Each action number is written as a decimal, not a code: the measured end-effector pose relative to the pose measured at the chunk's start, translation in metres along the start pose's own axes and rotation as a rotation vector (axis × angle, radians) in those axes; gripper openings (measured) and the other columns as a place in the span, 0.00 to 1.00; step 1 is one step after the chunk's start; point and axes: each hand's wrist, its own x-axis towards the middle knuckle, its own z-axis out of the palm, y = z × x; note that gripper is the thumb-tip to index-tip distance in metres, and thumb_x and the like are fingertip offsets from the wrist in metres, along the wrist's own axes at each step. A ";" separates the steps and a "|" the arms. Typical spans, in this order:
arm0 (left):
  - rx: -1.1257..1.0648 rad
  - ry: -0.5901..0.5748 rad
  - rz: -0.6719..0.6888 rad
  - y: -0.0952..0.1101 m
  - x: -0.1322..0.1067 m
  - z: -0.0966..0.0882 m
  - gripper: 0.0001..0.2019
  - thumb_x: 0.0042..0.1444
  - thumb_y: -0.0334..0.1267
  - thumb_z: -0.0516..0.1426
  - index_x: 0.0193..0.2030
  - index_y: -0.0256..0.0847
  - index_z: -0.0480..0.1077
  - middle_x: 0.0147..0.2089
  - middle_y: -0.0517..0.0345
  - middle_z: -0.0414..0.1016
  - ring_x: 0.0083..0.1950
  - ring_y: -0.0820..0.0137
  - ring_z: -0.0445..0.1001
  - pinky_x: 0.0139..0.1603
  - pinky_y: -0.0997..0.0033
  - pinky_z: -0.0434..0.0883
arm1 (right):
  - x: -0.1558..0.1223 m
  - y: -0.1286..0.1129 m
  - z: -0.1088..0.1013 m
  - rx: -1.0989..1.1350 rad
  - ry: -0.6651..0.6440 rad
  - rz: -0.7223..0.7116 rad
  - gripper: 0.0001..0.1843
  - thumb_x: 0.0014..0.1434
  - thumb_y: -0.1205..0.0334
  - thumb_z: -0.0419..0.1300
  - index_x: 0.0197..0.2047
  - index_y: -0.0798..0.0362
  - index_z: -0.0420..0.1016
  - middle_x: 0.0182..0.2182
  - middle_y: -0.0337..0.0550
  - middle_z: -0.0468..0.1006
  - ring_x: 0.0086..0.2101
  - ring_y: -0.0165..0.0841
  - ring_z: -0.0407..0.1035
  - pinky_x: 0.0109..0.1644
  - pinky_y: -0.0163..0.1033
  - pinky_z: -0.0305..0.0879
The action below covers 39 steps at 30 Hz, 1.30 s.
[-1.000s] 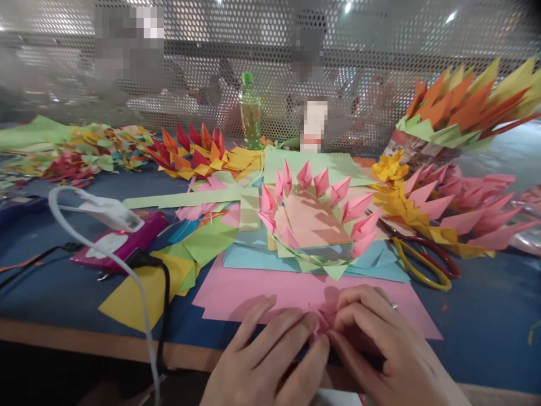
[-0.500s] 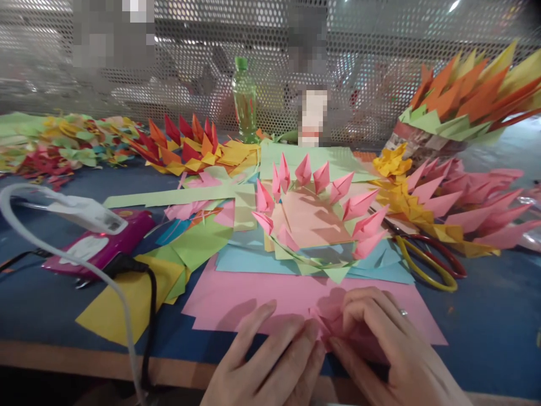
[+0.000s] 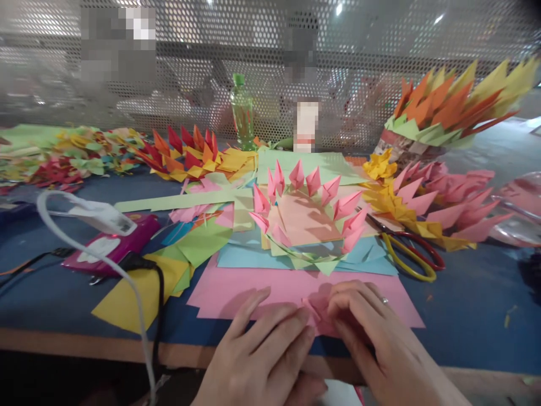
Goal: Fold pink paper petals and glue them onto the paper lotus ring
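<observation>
A small folded pink paper piece (image 3: 318, 311) lies between my two hands at the table's near edge. My left hand (image 3: 262, 355) presses its fingertips on the piece from the left, fingers together. My right hand (image 3: 376, 338), with a ring on one finger, pinches the piece from the right with curled fingers. Both rest on a large pink paper sheet (image 3: 262, 287). Just beyond stands a ring of pink folded paper points (image 3: 313, 217) on a green band, on top of blue sheets (image 3: 236, 256).
Red and yellow scissors (image 3: 412, 256) lie to the right. A magenta device (image 3: 114, 242) with a white clip lamp and cables (image 3: 139, 316) sits left. Coloured folded paper chains (image 3: 194, 155) and a green bottle (image 3: 242, 115) stand by a perforated metal screen (image 3: 380, 51). People sit behind it.
My hands and the pink piece stay in about the same place; the fingers shift slightly on the fold. The view has swung a little.
</observation>
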 end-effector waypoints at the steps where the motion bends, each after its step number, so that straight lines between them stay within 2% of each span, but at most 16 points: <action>1: -0.016 0.027 0.000 0.000 0.002 -0.001 0.14 0.70 0.42 0.56 0.51 0.37 0.79 0.50 0.58 0.84 0.55 0.68 0.78 0.78 0.59 0.48 | -0.001 0.001 0.001 -0.005 0.020 -0.029 0.10 0.69 0.73 0.49 0.45 0.48 0.67 0.43 0.43 0.74 0.45 0.33 0.71 0.46 0.37 0.71; 3: -0.043 0.077 0.001 0.001 0.004 -0.002 0.12 0.69 0.39 0.57 0.50 0.37 0.79 0.48 0.60 0.84 0.53 0.70 0.78 0.77 0.62 0.50 | -0.003 0.002 0.002 -0.024 0.082 -0.068 0.11 0.69 0.73 0.50 0.46 0.49 0.68 0.44 0.44 0.74 0.46 0.33 0.71 0.47 0.37 0.71; 7: -0.066 0.026 -0.080 0.006 0.006 -0.005 0.10 0.67 0.36 0.59 0.51 0.40 0.78 0.50 0.62 0.83 0.54 0.71 0.78 0.75 0.66 0.52 | -0.011 -0.005 0.005 -0.070 0.190 -0.088 0.11 0.68 0.73 0.53 0.47 0.50 0.72 0.45 0.46 0.75 0.48 0.32 0.71 0.50 0.34 0.71; 12: -0.041 0.081 -0.107 0.014 0.005 -0.004 0.09 0.67 0.34 0.58 0.50 0.39 0.79 0.48 0.61 0.83 0.52 0.71 0.79 0.75 0.66 0.53 | -0.016 -0.014 0.012 -0.196 0.266 -0.257 0.13 0.67 0.72 0.56 0.50 0.54 0.78 0.43 0.46 0.81 0.44 0.34 0.75 0.49 0.35 0.74; 15: -0.020 0.096 -0.103 0.021 0.002 -0.003 0.09 0.68 0.33 0.57 0.50 0.39 0.79 0.47 0.62 0.84 0.52 0.72 0.79 0.75 0.68 0.53 | -0.016 -0.016 0.015 -0.290 0.314 -0.306 0.13 0.68 0.69 0.56 0.50 0.55 0.80 0.42 0.47 0.83 0.42 0.35 0.78 0.47 0.36 0.76; 19: -0.054 0.128 -0.121 0.032 -0.001 -0.004 0.10 0.70 0.33 0.55 0.47 0.40 0.79 0.43 0.61 0.84 0.51 0.72 0.80 0.75 0.64 0.55 | -0.022 -0.012 0.016 -0.361 0.284 -0.352 0.13 0.68 0.64 0.57 0.52 0.55 0.79 0.45 0.47 0.84 0.43 0.35 0.79 0.48 0.37 0.76; 21: -0.082 0.130 -0.099 0.034 -0.002 -0.007 0.09 0.69 0.32 0.56 0.46 0.40 0.79 0.42 0.62 0.84 0.50 0.73 0.80 0.74 0.66 0.56 | -0.025 -0.011 0.016 -0.389 0.279 -0.375 0.14 0.68 0.63 0.58 0.53 0.55 0.79 0.46 0.46 0.85 0.44 0.36 0.80 0.48 0.38 0.76; 24: -0.064 0.131 -0.084 0.028 0.000 -0.016 0.12 0.66 0.26 0.56 0.50 0.39 0.78 0.48 0.60 0.84 0.54 0.73 0.79 0.74 0.68 0.57 | -0.026 -0.012 0.018 -0.370 0.349 -0.377 0.10 0.68 0.64 0.60 0.49 0.54 0.80 0.44 0.45 0.86 0.43 0.36 0.81 0.47 0.38 0.76; 27: 0.023 0.067 -0.105 0.020 0.003 -0.023 0.18 0.65 0.24 0.52 0.55 0.40 0.76 0.54 0.59 0.82 0.59 0.71 0.76 0.74 0.66 0.56 | -0.025 -0.015 0.019 -0.353 0.400 -0.392 0.08 0.68 0.63 0.61 0.45 0.54 0.81 0.41 0.44 0.87 0.42 0.34 0.82 0.48 0.37 0.76; 30: 0.038 -0.020 -0.078 0.017 0.006 -0.024 0.18 0.66 0.25 0.51 0.56 0.41 0.75 0.57 0.61 0.81 0.62 0.71 0.74 0.75 0.67 0.53 | -0.025 -0.017 0.020 -0.356 0.408 -0.420 0.08 0.68 0.65 0.61 0.45 0.53 0.82 0.41 0.42 0.87 0.42 0.33 0.82 0.49 0.35 0.76; 35: -0.016 0.041 -0.070 0.018 0.004 -0.019 0.10 0.68 0.33 0.57 0.52 0.41 0.77 0.51 0.62 0.83 0.55 0.73 0.77 0.74 0.67 0.56 | -0.031 -0.014 0.017 -0.339 0.358 -0.437 0.11 0.68 0.71 0.58 0.45 0.53 0.83 0.44 0.41 0.86 0.47 0.33 0.81 0.54 0.35 0.75; 39: -0.011 0.025 -0.065 0.020 -0.001 -0.017 0.10 0.68 0.35 0.57 0.52 0.42 0.77 0.50 0.60 0.83 0.54 0.72 0.78 0.72 0.64 0.60 | -0.037 -0.005 0.012 -0.347 0.335 -0.415 0.13 0.67 0.71 0.56 0.48 0.53 0.82 0.46 0.42 0.86 0.46 0.34 0.81 0.54 0.37 0.75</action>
